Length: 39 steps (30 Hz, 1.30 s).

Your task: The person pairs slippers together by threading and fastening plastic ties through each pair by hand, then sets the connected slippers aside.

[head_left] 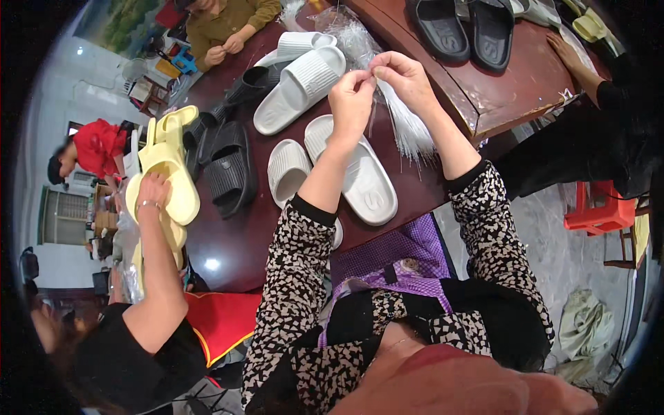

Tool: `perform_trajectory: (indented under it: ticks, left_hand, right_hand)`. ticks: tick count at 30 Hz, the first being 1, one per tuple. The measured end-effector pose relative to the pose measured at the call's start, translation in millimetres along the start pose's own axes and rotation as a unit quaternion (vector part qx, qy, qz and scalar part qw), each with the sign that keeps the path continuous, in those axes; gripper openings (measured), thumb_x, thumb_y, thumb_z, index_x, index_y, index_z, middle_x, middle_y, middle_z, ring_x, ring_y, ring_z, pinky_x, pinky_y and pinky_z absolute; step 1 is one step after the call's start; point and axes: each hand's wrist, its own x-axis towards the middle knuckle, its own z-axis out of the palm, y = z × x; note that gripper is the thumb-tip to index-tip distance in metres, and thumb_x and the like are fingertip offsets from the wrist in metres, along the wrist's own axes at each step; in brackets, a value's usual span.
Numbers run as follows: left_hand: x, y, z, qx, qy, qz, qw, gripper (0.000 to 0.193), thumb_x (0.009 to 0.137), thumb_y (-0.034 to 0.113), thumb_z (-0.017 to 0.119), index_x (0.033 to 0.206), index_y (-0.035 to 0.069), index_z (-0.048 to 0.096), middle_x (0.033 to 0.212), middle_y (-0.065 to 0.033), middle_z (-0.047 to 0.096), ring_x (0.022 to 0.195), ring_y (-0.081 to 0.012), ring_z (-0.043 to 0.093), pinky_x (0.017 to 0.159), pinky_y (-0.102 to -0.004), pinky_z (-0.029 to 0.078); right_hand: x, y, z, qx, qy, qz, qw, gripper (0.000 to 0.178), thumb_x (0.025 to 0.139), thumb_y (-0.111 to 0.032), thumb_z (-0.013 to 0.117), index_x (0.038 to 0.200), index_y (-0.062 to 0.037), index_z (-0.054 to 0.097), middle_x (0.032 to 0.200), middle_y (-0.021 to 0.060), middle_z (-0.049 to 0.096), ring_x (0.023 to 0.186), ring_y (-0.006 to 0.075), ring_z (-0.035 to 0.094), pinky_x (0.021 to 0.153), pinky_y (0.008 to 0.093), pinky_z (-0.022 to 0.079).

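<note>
My left hand (351, 99) and my right hand (404, 78) are raised together over the dark red table (235, 242). Their fingertips pinch thin clear plastic strands pulled from a bundle of clear plastic ties (408, 128) that hangs down below my right hand. Under my hands lie white slide sandals (366, 183), one beside another smaller white sandal (287, 169). More white sandals (301, 83) lie further back on the table.
Black sandals (232, 166) and pale yellow sandals (169, 162) lie at the left, where another person's hand (153, 190) rests on a yellow one. Two black sandals (467, 28) sit on a brown table at the back right. A red stool (598, 211) stands on the floor.
</note>
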Motion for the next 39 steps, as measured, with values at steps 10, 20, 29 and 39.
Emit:
perform_trajectory:
  ticks: [10,20,29,39]
  left_hand:
    - [7.4,-1.4,-7.9,-0.198,0.017,-0.119,0.973,0.010,0.085,0.005,0.059,0.089,-0.003,0.061,0.076,-0.0050,0.063,0.064,-0.0079,0.054,0.056,-0.0223,0.045]
    - [-7.0,5.7,-18.0,-0.193,-0.013,-0.113,0.974,0.008,0.089,0.005,0.051,0.091,-0.001,0.056,0.084,-0.0085,0.062,0.074,-0.0148,0.060,0.069,-0.0275,0.050]
    - [-67.0,73.6,-52.1,-0.220,-0.109,-0.078,0.966,0.005,0.088,0.000,0.049,0.090,-0.002,0.054,0.075,-0.0058,0.056,0.066,-0.0125,0.054,0.062,-0.0250,0.047]
    - [-110.1,114.5,-124.6,-0.369,0.027,-0.033,0.929,0.006,0.088,0.000,0.052,0.093,-0.001,0.054,0.075,-0.0095,0.057,0.065,-0.0160,0.054,0.057,-0.0249,0.046]
  right_hand:
    - [0.2,28.9,-0.3,-0.180,-0.070,0.047,0.980,0.023,0.078,0.004,0.056,0.100,-0.0011,0.062,0.084,0.0034,0.064,0.077,0.0115,0.059,0.070,0.0263,0.048]
    - [-6.9,59.0,-12.5,-0.500,-0.083,-0.035,0.862,0.030,0.073,-0.006,0.056,0.102,-0.0127,0.064,0.090,0.0152,0.065,0.087,0.0355,0.060,0.075,0.0459,0.047]
    - [-13.7,53.9,-11.2,-0.481,-0.092,0.082,0.868,0.039,0.076,-0.004,0.052,0.112,-0.0168,0.060,0.107,0.0133,0.060,0.107,0.0324,0.049,0.092,0.0412,0.036]
    - [-13.0,56.6,-16.4,-0.486,-0.106,0.051,0.866,0.045,0.074,0.003,0.048,0.113,-0.0171,0.058,0.114,0.0108,0.057,0.107,0.0327,0.048,0.092,0.0418,0.035]
